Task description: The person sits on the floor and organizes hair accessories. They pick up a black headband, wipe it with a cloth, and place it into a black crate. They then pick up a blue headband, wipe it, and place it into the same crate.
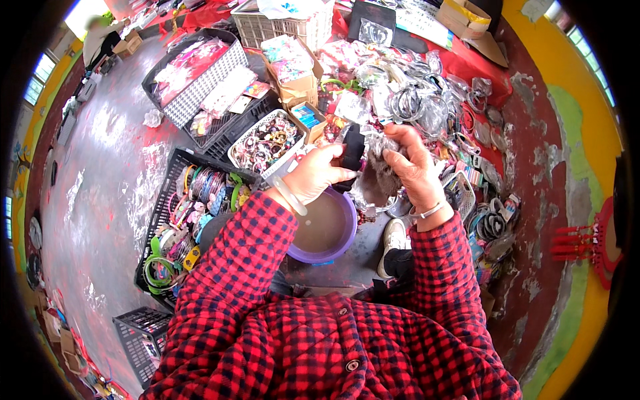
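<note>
- Left hand (315, 173) pinched a black band (354, 148), right hand (415, 168) a grey fuzzy piece (383, 177), perhaps keeping them apart.
- Both hung near the purple basin's (313, 257) far edge.

Grey floor (93, 180) carries purple basin (353, 228), black crates (159, 217).

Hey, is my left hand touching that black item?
Touching. The head view shows the left hand pinching the black item at its left side.
</note>
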`<state>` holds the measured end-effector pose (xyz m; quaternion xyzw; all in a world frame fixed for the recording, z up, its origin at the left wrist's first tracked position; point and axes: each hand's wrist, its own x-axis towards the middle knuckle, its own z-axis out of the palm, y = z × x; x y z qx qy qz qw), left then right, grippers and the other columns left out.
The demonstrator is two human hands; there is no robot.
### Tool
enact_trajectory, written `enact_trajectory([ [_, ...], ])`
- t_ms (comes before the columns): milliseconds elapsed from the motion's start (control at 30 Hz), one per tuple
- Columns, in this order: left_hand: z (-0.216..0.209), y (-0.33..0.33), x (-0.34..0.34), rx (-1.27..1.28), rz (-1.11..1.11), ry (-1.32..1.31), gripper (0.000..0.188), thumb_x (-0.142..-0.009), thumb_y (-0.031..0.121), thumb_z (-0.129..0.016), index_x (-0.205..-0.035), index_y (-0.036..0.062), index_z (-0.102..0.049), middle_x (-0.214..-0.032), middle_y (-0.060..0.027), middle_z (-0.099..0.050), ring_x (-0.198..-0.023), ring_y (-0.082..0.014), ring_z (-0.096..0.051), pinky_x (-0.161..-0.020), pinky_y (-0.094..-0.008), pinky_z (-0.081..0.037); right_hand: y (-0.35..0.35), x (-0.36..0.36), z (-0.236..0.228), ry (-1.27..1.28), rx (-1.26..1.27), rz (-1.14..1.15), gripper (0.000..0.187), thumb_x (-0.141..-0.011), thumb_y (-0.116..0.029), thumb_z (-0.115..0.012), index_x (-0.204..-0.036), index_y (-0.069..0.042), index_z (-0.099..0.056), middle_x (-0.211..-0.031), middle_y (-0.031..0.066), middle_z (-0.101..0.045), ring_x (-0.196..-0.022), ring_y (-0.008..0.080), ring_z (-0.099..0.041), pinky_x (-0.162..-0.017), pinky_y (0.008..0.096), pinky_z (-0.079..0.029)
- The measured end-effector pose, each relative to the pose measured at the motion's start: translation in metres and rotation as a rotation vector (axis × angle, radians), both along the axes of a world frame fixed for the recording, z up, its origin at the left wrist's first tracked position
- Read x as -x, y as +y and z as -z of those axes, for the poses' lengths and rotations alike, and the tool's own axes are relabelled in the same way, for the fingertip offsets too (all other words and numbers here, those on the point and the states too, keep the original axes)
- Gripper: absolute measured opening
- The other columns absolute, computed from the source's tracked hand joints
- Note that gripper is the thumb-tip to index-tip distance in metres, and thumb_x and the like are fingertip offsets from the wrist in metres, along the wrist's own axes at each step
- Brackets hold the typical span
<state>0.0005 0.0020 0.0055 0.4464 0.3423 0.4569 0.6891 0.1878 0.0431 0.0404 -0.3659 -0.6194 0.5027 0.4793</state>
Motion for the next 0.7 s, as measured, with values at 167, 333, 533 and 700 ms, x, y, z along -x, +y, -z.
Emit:
enact_trajectory([
  [167,0.004,-0.002,-0.01,-0.075,0.012,-0.014,0.028,-0.081,-0.005,-0.052,-0.109,0.0008,-0.052,-0.092,0.001,-0.057,-0.081,-0.0058,-0.052,-0.069,-0.0212,-0.042,-0.003,0.01,0.001,-0.366,-0.518,-0.074,0.021,-0.069,0.005,-0.061,-0.088,-0.004,-0.06,-0.086,0.0072,-0.058,-0.081,0.0216,-0.057,-0.073,0.0305,-0.046],
  [333,0.012,-0.003,-0.01,-0.103,-0.078,0.137,0.026,-0.082,-0.003,-0.052,-0.108,0.0012,-0.053,-0.089,0.0003,-0.057,-0.077,-0.006,-0.053,-0.065,-0.0215,-0.043,-0.011,0.015,0.004,-0.581,-0.812,-0.094,0.02,-0.067,0.002,-0.059,-0.085,-0.006,-0.062,-0.088,0.0089,-0.059,-0.08,0.0267,-0.057,-0.069,0.0349,-0.046],
  [533,0.012,-0.005,-0.012,-0.171,-0.108,0.294,0.025,-0.082,-0.002,-0.054,-0.107,0.0012,-0.054,-0.083,0.0,-0.058,-0.071,-0.007,-0.053,-0.061,-0.0226,-0.044,-0.015,0.019,0.004,-0.57,-0.887,-0.194,0.02,-0.066,0.003,-0.056,-0.084,-0.004,-0.06,-0.089,0.0093,-0.059,-0.08,0.0273,-0.056,-0.07,0.0364,-0.047],
  [700,0.013,-0.005,-0.011,-0.136,-0.132,0.217,0.028,-0.08,-0.005,-0.054,-0.108,0.001,-0.054,-0.086,-0.0009,-0.059,-0.075,-0.007,-0.054,-0.065,-0.0215,-0.044,-0.009,0.017,0.009,-0.417,-0.735,-0.207,0.022,-0.066,0.007,-0.058,-0.086,-0.004,-0.061,-0.087,0.01,-0.059,-0.08,0.0262,-0.058,-0.071,0.0351,-0.047],
])
